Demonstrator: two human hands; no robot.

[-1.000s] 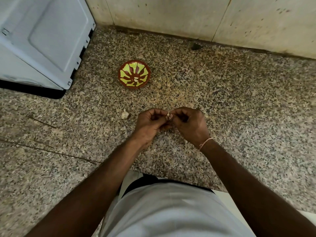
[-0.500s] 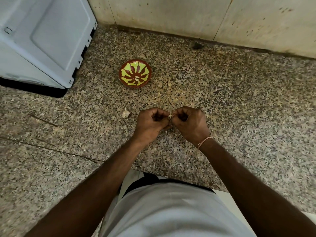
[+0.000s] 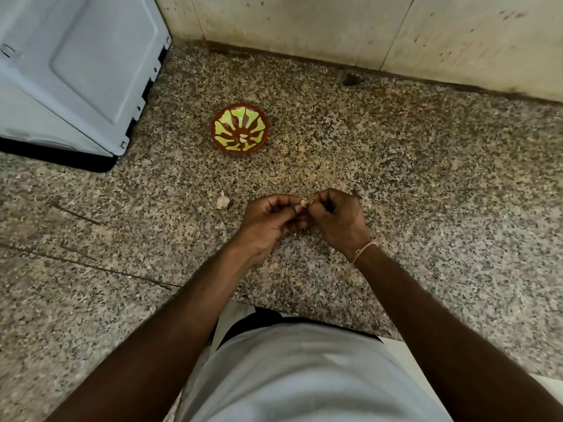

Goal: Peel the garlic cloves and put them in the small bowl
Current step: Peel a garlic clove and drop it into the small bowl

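Note:
A pale garlic clove (image 3: 303,203) is pinched between the fingertips of my left hand (image 3: 271,219) and my right hand (image 3: 336,219), both held just above the speckled granite counter (image 3: 426,184). The small bowl (image 3: 240,129), red-brown with a yellow-green flower pattern, sits on the counter beyond my hands and to the left. Two or three pale peeled cloves (image 3: 243,138) lie in its middle. A garlic piece with papery skin (image 3: 223,201) lies on the counter just left of my left hand.
A light grey appliance (image 3: 76,68) stands at the back left, its corner close to the bowl. A tiled wall (image 3: 335,28) runs along the back. A small dark spot (image 3: 351,79) marks the counter near the wall. The counter's front edge lies beneath my forearms.
Both hands have stayed together on the clove; the fingers have shifted slightly and the clove shows a little more between the fingertips. The bowl and the loose garlic have not moved.

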